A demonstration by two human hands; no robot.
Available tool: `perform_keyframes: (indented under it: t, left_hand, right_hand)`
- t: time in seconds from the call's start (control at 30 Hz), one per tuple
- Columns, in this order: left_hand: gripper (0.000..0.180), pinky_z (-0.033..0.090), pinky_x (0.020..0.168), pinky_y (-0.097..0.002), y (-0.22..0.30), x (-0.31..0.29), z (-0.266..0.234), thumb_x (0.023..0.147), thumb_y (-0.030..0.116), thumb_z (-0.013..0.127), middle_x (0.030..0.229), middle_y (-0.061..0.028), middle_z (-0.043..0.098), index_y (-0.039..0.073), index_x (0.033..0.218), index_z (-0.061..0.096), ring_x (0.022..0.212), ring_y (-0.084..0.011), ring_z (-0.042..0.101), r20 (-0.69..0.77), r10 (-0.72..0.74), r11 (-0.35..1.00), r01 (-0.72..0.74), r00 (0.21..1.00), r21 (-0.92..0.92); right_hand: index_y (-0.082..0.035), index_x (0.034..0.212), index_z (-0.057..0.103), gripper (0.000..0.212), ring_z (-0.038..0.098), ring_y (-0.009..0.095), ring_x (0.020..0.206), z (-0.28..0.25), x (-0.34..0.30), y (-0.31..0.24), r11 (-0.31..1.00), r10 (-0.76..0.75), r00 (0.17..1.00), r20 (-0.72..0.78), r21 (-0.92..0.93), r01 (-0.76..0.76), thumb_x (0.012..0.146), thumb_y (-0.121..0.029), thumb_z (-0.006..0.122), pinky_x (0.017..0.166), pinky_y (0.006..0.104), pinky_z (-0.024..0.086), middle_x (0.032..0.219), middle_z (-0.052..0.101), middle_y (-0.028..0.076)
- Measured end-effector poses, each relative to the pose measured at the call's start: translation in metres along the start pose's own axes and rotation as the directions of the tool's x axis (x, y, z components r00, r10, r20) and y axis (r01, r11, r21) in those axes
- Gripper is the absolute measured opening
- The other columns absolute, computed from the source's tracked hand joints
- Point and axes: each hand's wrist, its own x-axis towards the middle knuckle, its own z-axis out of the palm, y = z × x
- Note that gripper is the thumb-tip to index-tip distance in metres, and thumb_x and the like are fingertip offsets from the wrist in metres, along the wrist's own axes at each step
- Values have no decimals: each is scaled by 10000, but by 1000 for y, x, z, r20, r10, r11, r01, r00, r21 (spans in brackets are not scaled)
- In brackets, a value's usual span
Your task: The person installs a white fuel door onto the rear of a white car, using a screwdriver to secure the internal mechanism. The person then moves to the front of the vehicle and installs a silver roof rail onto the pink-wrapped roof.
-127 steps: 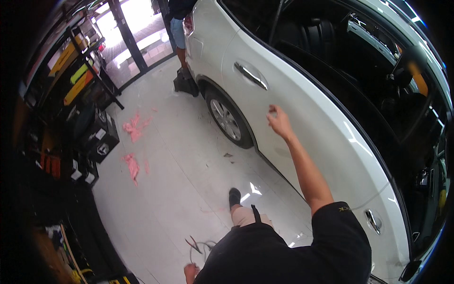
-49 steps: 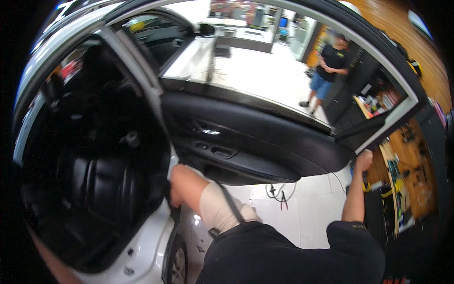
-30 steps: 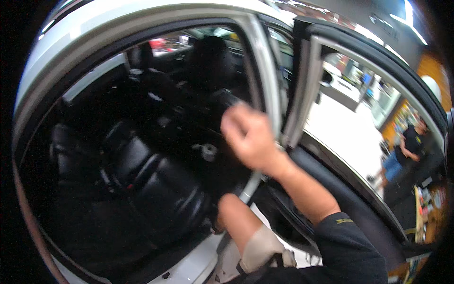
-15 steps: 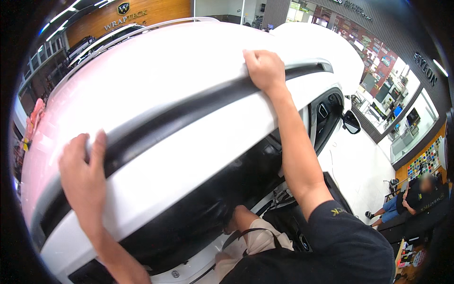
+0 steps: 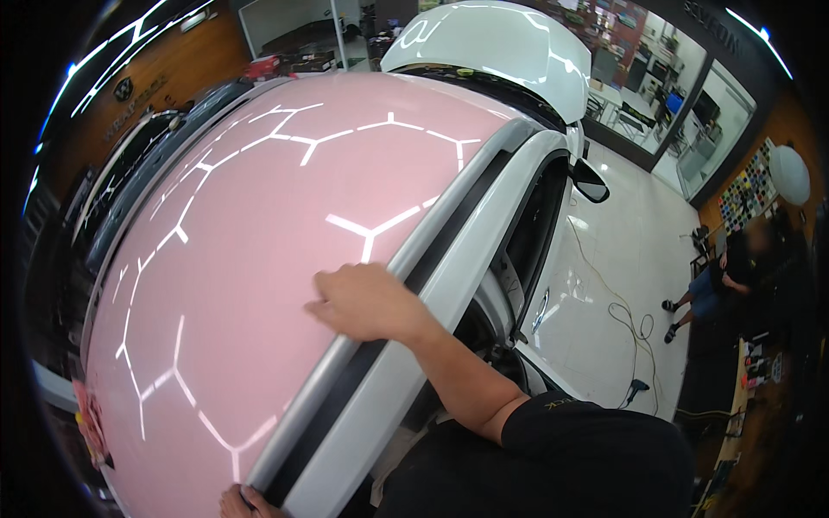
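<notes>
A car's glossy pink roof [image 5: 250,216] stretches in front of me, with a silver roof rail [image 5: 302,401] along its near side. Beyond the lower part of the rail, at the bottom edge of the view, my left hand [image 5: 249,502] is closed around it, mostly cut off by the frame. My right hand [image 5: 367,300] lies across the rail farther up; its loosely bent fingers reach over the pink surface with their tips apart. Nothing shows between them. A white side frame [image 5: 449,285] runs beside the rail.
The car's white hood [image 5: 492,43] stands raised ahead. Right of the car, a side mirror [image 5: 590,181] sticks out, and a cable [image 5: 643,332] with a dark hand tool [image 5: 636,390] lies on the pale floor. A person [image 5: 734,272] is at the far right.
The view has swung, and the washed-out roof now shows pink with bright reflections. My right hand's fingers are less curled around the rail. My left hand now grips the rail low in view.
</notes>
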Motion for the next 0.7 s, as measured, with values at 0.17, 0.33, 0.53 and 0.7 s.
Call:
perform_keyframes:
  t: [0.17,0.33,0.53,0.7]
  left_hand:
    - [429,413,559,-491,6,11,3,1022,332,537,669,-144,600,73,697,643,607,-379,553,5,-26,1000,26,1000,14]
    - [470,397,544,-490,6,18,2,1033,347,539,642,-165,592,27,706,645,576,-365,543,105,-118,991,123,987,-46]
    - [260,487,724,-468,31,118,-8,965,234,632,848,-186,654,-15,988,703,805,-356,624,878,16,944,281,479,-171]
    - [216,454,858,-483,110,179,56,791,53,744,1004,-152,632,56,1002,695,945,-379,600,544,492,816,-142,679,-561]
  right_hand:
    - [26,1062,611,366,675,408,877,-50,16,-9,984,-146,984,103,115,134,1013,-331,547,823,497,527,867,686,219]
    - [2,1073,616,317,664,392,896,-74,8,37,980,-193,978,85,76,186,1018,-302,541,828,484,521,891,680,196]
    - [-14,934,651,253,656,387,855,-81,16,128,994,-96,995,1,45,96,977,-253,581,802,472,513,861,673,181]
    - [-20,1049,649,264,621,384,1048,-73,22,103,959,-271,962,33,-75,273,968,-269,614,886,480,494,1105,647,218]
